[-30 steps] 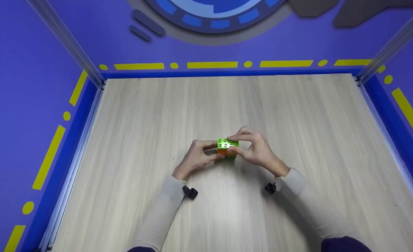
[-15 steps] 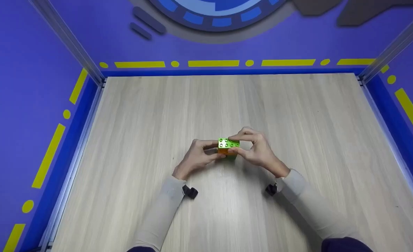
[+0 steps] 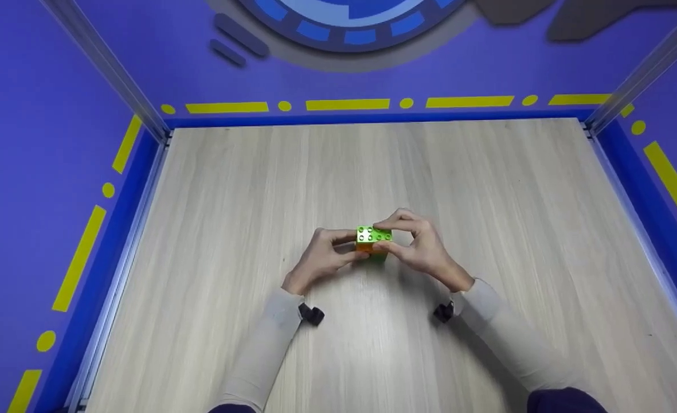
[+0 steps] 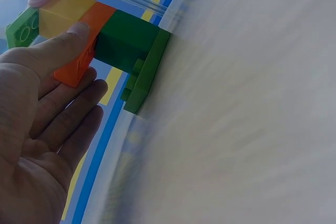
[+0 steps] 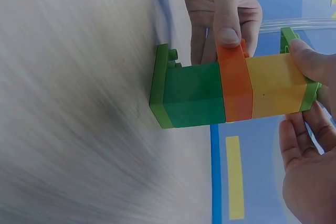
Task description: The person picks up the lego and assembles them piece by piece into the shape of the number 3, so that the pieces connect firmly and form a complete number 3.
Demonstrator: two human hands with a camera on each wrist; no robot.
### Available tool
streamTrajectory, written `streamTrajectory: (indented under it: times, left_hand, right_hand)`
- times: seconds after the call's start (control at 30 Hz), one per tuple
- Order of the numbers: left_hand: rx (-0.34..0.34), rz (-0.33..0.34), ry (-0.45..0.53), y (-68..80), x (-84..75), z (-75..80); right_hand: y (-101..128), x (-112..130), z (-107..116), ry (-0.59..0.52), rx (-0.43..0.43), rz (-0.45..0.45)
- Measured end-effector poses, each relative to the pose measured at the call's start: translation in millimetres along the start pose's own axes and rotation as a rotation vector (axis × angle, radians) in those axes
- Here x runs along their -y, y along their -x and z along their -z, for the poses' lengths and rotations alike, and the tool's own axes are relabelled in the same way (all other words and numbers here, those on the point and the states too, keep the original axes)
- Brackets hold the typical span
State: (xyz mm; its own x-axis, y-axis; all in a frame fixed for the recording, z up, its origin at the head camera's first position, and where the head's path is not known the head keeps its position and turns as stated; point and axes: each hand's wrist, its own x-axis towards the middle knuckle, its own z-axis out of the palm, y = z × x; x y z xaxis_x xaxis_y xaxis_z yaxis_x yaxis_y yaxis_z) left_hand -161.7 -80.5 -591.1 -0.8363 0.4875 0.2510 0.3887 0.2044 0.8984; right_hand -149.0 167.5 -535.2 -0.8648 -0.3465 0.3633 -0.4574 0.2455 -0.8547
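Note:
A small tower of toy building bricks stands upright on the table between both hands. From the bottom up it has a thin green brick [image 5: 158,90], a dark green brick [image 5: 194,95], an orange brick [image 5: 236,90], a yellow brick [image 5: 275,87] and a thin light green brick [image 3: 366,234] with its studs facing up. My left hand [image 3: 322,253] pinches the orange brick, thumb on the near side. From the right, my right hand [image 3: 424,245] grips the top, its thumb at the seam of the yellow and light green bricks. The fingers partly cover the tower's upper part.
The wood-grain table [image 3: 258,183] is bordered by a blue back wall [image 3: 338,86] and side walls with yellow markings. Metal rails [image 3: 123,281] run along the table's sides. Each wrist carries a small black camera [image 3: 312,315].

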Motion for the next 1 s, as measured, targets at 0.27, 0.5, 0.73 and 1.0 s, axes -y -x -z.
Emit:
streamTrajectory:
  times: [0.27,0.5,0.73,1.0]
  left_hand:
    - [0.010,0.021,0.043,-1.5,-1.4,-2.1]
    - [-0.006,0.027,0.014,-0.3,-2.3,-2.0]
    - [-0.002,0.041,-0.022,1.0,-3.4,-1.6]
    - [-0.006,0.035,-0.021,-0.3,-3.3,-1.7]
  right_hand:
    - [4,-17,4,-0.068,0.003,-0.002]
    - [11,-23,8,-0.088,0.008,-0.039]
    - [22,-30,10,-0.098,0.038,-0.125]
    - [27,-39,7,-0.116,0.082,-0.180]
